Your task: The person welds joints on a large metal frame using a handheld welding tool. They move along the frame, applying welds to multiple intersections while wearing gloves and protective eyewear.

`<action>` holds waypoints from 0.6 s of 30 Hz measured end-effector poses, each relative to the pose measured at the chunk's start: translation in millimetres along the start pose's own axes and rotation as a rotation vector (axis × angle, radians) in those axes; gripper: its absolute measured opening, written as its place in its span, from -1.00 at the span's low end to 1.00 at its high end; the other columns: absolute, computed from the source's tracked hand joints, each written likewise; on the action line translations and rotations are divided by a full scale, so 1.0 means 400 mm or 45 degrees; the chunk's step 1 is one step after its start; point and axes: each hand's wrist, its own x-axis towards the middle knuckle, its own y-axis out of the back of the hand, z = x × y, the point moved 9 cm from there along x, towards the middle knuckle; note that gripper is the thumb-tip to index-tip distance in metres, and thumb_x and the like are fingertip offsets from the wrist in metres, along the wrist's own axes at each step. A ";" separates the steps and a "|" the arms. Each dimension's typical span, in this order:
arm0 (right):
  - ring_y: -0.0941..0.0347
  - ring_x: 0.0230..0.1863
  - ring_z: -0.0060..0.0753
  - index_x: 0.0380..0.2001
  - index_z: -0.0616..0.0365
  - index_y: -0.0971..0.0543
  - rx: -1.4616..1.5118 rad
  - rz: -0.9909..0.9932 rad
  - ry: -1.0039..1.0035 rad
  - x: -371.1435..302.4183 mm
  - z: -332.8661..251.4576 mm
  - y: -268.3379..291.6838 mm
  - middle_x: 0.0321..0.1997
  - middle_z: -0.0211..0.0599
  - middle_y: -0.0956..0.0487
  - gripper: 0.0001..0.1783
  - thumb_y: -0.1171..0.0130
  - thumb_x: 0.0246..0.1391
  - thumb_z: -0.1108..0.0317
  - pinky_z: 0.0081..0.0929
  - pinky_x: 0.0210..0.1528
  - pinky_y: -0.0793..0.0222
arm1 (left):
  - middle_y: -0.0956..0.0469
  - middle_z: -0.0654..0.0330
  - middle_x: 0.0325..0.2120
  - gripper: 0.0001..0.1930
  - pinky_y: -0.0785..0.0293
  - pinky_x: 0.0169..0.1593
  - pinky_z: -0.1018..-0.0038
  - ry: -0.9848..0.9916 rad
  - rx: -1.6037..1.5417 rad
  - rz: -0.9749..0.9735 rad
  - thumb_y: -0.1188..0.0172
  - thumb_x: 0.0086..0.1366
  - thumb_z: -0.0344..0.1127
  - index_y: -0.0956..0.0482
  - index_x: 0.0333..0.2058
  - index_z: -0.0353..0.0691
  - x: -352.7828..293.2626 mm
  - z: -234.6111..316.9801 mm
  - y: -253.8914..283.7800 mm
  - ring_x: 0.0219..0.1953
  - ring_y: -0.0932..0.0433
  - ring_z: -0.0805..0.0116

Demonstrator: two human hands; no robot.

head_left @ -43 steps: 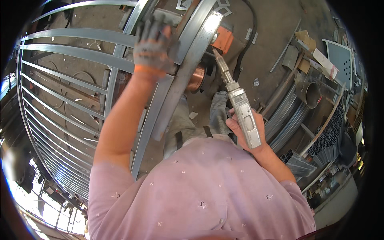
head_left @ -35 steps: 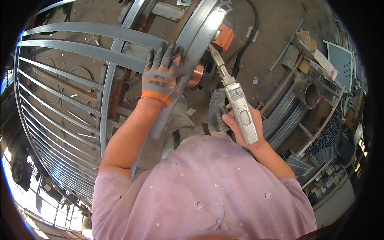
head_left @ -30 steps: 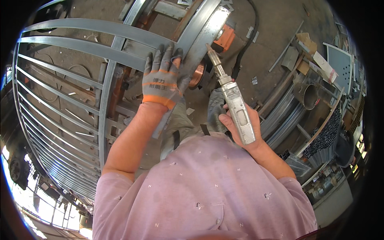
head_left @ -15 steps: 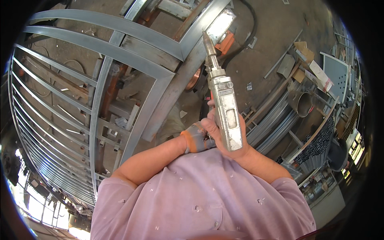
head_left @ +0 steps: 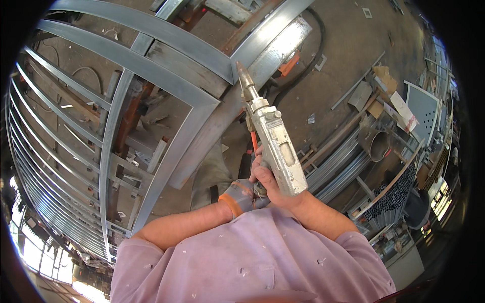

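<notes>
In my bare right hand is a silver handheld welding gun, its thumb and fingers wrapped round the gun below its boxy body. The pointed nozzle leads up and left, its tip over the corner joint of a grey metal frame. Whether the tip touches the metal I cannot tell. My left hand, in a grey glove with an orange cuff, sits close beside the right one under the gun's rear. Its fingers look curled, but what they hold is hidden.
Curved-looking metal bars of a railing fill the left. Bundled tubes lie at the right, near a round metal pipe and cardboard pieces. A black hose runs across the floor beyond the frame, near an orange piece.
The welding gun has swung left, its nozzle moving from over the bright metal strip to the frame's corner joint. Both hands have shifted slightly lower, still close together.
</notes>
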 end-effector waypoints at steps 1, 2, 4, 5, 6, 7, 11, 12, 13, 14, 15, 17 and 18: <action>-0.50 -0.34 -0.52 0.16 0.33 -0.54 0.082 0.023 -0.069 0.004 -0.003 -0.002 -0.35 -0.44 -0.58 -0.50 -0.49 0.36 0.26 -0.46 -0.22 -0.49 | -0.42 0.24 0.46 -0.53 -0.48 0.50 0.27 0.073 0.150 0.044 0.09 0.75 -0.18 -0.31 0.53 0.02 -0.004 0.005 -0.004 0.46 -0.45 0.31; -0.49 -0.34 -0.53 0.17 0.33 -0.54 0.054 0.015 -0.050 0.009 -0.006 0.000 -0.34 -0.44 -0.58 -0.51 -0.48 0.36 0.27 -0.46 -0.22 -0.49 | -0.45 0.23 0.44 -0.54 -0.51 0.48 0.26 0.148 0.294 0.080 0.08 0.75 -0.18 -0.33 0.52 0.02 -0.008 0.011 -0.008 0.45 -0.47 0.30; -0.48 -0.34 -0.53 0.19 0.33 -0.54 0.001 -0.005 -0.007 0.018 -0.016 0.001 -0.32 -0.43 -0.59 -0.51 -0.47 0.38 0.28 -0.47 -0.22 -0.48 | -0.48 0.22 0.41 -0.55 -0.54 0.46 0.24 0.188 0.962 0.055 0.07 0.74 -0.16 -0.36 0.49 0.02 0.010 -0.008 0.005 0.42 -0.50 0.30; -0.48 -0.34 -0.53 0.20 0.33 -0.54 0.033 -0.005 -0.032 0.021 -0.016 -0.001 -0.31 -0.43 -0.59 -0.51 -0.46 0.39 0.28 -0.47 -0.22 -0.48 | -0.51 0.22 0.39 -0.57 -0.55 0.44 0.23 0.168 1.199 0.051 0.07 0.74 -0.16 -0.38 0.48 0.02 0.017 -0.015 0.014 0.40 -0.52 0.29; -0.48 -0.33 -0.53 0.21 0.33 -0.54 0.067 0.000 -0.058 0.023 -0.016 -0.003 -0.30 -0.42 -0.58 -0.52 -0.45 0.39 0.29 -0.47 -0.22 -0.48 | -0.54 0.21 0.36 -0.59 -0.57 0.43 0.23 0.069 1.241 0.053 0.06 0.74 -0.16 -0.41 0.45 0.03 0.020 -0.032 0.025 0.37 -0.55 0.29; -0.48 -0.33 -0.54 0.22 0.33 -0.54 0.097 0.004 -0.084 0.024 -0.014 -0.003 -0.29 -0.42 -0.58 -0.52 -0.44 0.40 0.29 -0.47 -0.22 -0.48 | -0.57 0.22 0.31 -0.61 -0.60 0.40 0.23 -0.017 1.275 0.064 0.05 0.73 -0.15 -0.44 0.42 0.05 0.020 -0.032 0.025 0.33 -0.58 0.29; -0.50 -0.32 -0.53 0.25 0.32 -0.54 -0.021 -0.035 0.043 0.030 -0.022 -0.003 -0.28 -0.40 -0.58 -0.51 -0.42 0.42 0.30 -0.45 -0.23 -0.49 | -0.68 0.24 0.12 -0.70 -0.68 0.28 0.23 -0.214 1.521 0.106 0.02 0.72 -0.11 -0.55 0.27 0.10 0.015 -0.017 0.020 0.16 -0.69 0.31; -0.50 -0.32 -0.52 0.25 0.32 -0.54 -0.013 -0.044 0.015 0.030 -0.021 -0.002 -0.28 -0.40 -0.58 -0.51 -0.42 0.42 0.29 -0.44 -0.23 -0.49 | -0.69 0.25 0.08 -0.71 -0.69 0.26 0.24 -0.194 1.673 0.078 0.02 0.72 -0.10 -0.57 0.24 0.12 0.019 -0.019 0.018 0.12 -0.70 0.33; -0.51 -0.32 -0.52 0.25 0.32 -0.54 -0.004 -0.053 -0.012 0.031 -0.020 -0.003 -0.28 -0.40 -0.58 -0.51 -0.42 0.42 0.29 -0.44 -0.23 -0.50 | -0.70 0.25 0.05 -0.71 -0.70 0.24 0.24 -0.246 1.629 0.080 0.01 0.71 -0.08 -0.58 0.23 0.12 0.018 -0.015 0.017 0.09 -0.71 0.35; -0.51 -0.31 -0.52 0.25 0.32 -0.54 -0.004 -0.043 -0.027 0.029 -0.018 -0.003 -0.28 -0.39 -0.58 -0.51 -0.42 0.42 0.29 -0.44 -0.22 -0.50 | -0.70 0.25 0.02 -0.72 -0.70 0.22 0.24 -0.298 1.583 0.085 0.01 0.71 -0.06 -0.58 0.21 0.13 0.015 -0.013 0.014 0.06 -0.72 0.37; -0.52 -0.31 -0.51 0.25 0.31 -0.54 -0.005 -0.031 -0.040 0.026 -0.016 -0.002 -0.28 -0.39 -0.59 -0.51 -0.42 0.42 0.28 -0.44 -0.22 -0.50 | -0.70 0.24 0.00 -0.72 -0.71 0.21 0.23 -0.418 1.339 0.117 0.01 0.71 -0.04 -0.58 0.20 0.13 0.005 -0.003 0.015 0.04 -0.72 0.39; -0.52 -0.31 -0.51 0.26 0.31 -0.54 -0.007 -0.016 -0.053 0.024 -0.014 -0.002 -0.28 -0.39 -0.60 -0.50 -0.43 0.42 0.28 -0.43 -0.22 -0.51 | -0.71 0.23 -0.02 -0.71 -0.71 0.21 0.23 -0.394 1.310 0.124 -0.02 0.70 -0.01 -0.58 0.20 0.14 0.008 -0.026 0.029 0.02 -0.73 0.41; -0.53 -0.31 -0.51 0.26 0.30 -0.53 -0.009 -0.012 -0.052 0.024 -0.015 -0.003 -0.28 -0.39 -0.60 -0.50 -0.43 0.42 0.28 -0.43 -0.22 -0.51 | -0.71 0.22 -0.03 -0.71 -0.70 0.22 0.25 -0.252 1.524 0.100 -0.04 0.69 0.00 -0.58 0.20 0.14 0.019 -0.040 0.034 0.01 -0.73 0.42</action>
